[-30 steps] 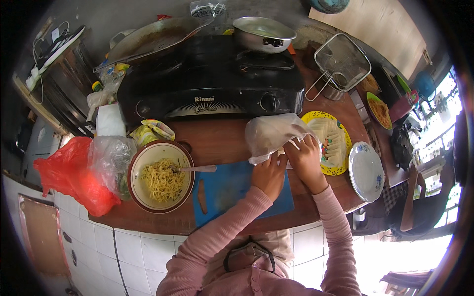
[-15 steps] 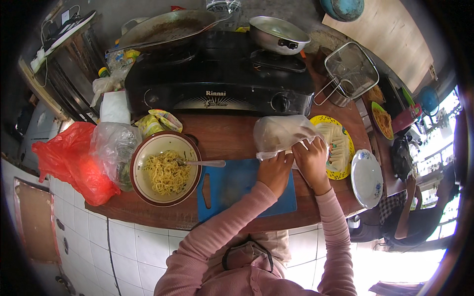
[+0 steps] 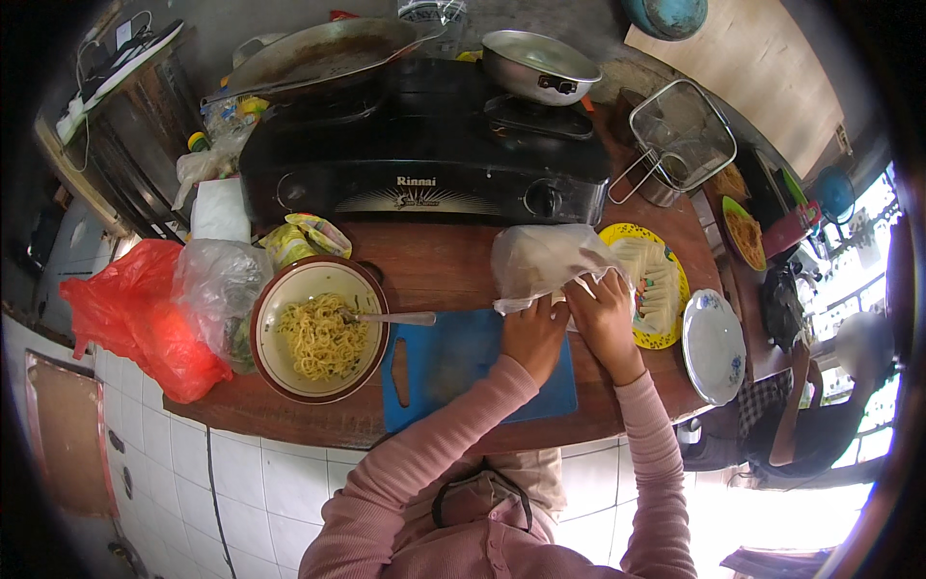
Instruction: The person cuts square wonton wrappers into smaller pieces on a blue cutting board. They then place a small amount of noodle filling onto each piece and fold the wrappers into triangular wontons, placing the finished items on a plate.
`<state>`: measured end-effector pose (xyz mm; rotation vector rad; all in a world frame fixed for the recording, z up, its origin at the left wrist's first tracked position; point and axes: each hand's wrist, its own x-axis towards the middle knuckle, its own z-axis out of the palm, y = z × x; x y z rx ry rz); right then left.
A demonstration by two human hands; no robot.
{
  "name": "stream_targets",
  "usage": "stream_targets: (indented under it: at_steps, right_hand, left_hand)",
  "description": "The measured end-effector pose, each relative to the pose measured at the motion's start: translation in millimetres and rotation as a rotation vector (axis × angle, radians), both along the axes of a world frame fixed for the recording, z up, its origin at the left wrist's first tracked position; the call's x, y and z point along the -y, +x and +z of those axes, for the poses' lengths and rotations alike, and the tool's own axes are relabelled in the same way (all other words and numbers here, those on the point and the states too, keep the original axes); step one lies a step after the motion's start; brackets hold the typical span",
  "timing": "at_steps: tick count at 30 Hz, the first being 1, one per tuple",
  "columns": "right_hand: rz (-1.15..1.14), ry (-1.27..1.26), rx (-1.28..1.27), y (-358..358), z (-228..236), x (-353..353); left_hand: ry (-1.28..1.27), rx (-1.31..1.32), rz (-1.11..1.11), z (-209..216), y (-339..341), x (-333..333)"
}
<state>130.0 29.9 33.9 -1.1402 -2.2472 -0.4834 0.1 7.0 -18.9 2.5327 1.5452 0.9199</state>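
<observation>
Over the far right corner of a blue cutting board (image 3: 453, 362), both my hands grip the near edge of a clear plastic bag (image 3: 535, 253). My left hand (image 3: 533, 335) has its fingers closed on the bag's edge. Beside it, my right hand (image 3: 603, 314) pinches the same edge further right. Something pale shows through the bag; its kind I cannot make out. Just right of the hands, a yellow plate (image 3: 675, 318) carries pale folded wrapped rolls (image 3: 656, 285). To the left stands a bowl (image 3: 273, 357) of noodles (image 3: 323, 338) with a spoon (image 3: 395, 318) in it.
A black two-burner stove (image 3: 424, 145) bears a wok (image 3: 328, 58) and a metal pot (image 3: 540, 68). At left lie a red plastic bag (image 3: 145, 309) and a clear bag (image 3: 217, 289). A white plate (image 3: 714, 347) sits at the right edge, below a wire basket (image 3: 683, 130). Another person (image 3: 810, 415) is at far right.
The whole view has shifted slightly. My hands stay on the plastic bag's edge, with only small finger movement. The person at far right has leaned, and the head now shows.
</observation>
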Motion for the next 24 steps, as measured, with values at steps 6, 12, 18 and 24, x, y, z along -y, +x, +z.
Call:
stream_targets:
  at_steps: [6, 12, 18, 24]
  right_hand:
    - [0.04, -0.034, -0.031, -1, 1, -1]
    - [-0.016, 0.04, -0.004, -2, -3, -3]
    - [-0.063, 0.005, 0.02, -3, 0, 1]
    - [-0.163, -0.269, 0.123, 5, 2, 8]
  left_hand:
    - [0.037, -0.063, 0.01, 2, -4, -1]
    - [-0.014, -0.08, -0.015, 9, -6, 0]
    - [-0.127, -0.057, -0.05, 21, -9, 4]
    - [0.05, -0.052, -0.051, 36, -24, 21]
